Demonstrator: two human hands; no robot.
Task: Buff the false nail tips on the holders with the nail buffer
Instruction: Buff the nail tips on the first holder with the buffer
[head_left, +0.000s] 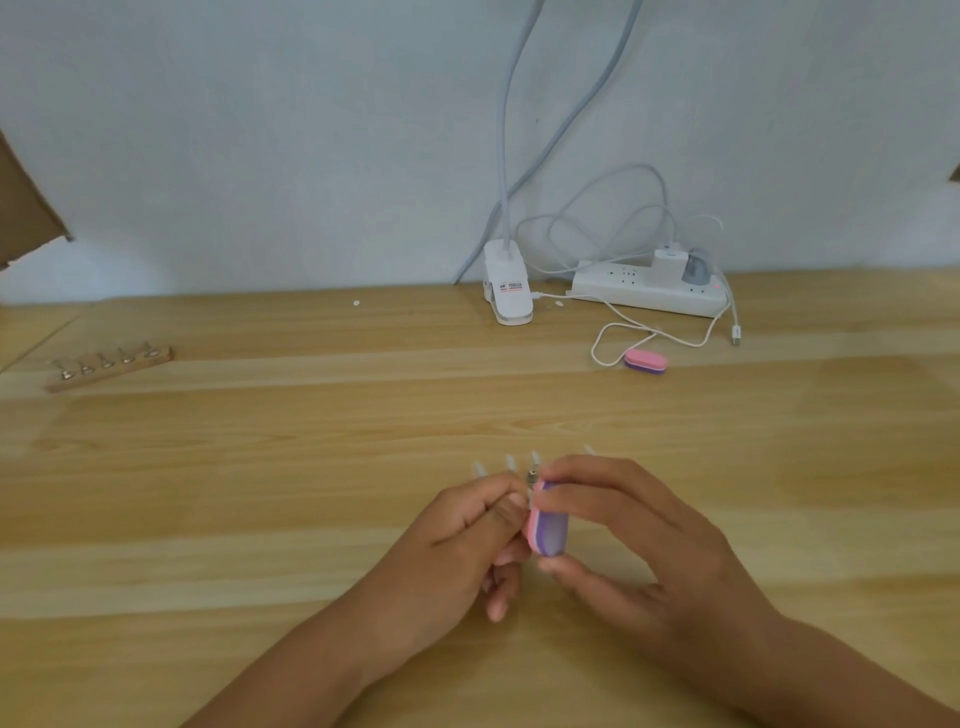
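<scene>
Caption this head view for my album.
Right hand holds a pink nail buffer beside false nail tips fanned from the left hand, above a wooden table.

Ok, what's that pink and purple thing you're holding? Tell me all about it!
The nail buffer is a small round-ended block, one layer pink, one purple, foam-like. The right hand pinches it end to end, thumb below, fingers on top, nearly upright above the table. Its pink side faces the holders in the left hand.

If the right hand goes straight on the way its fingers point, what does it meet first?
Its fingers point left, so the right hand, with the buffer it holds, would probably first meet the left hand gripping the nail holders.
</scene>
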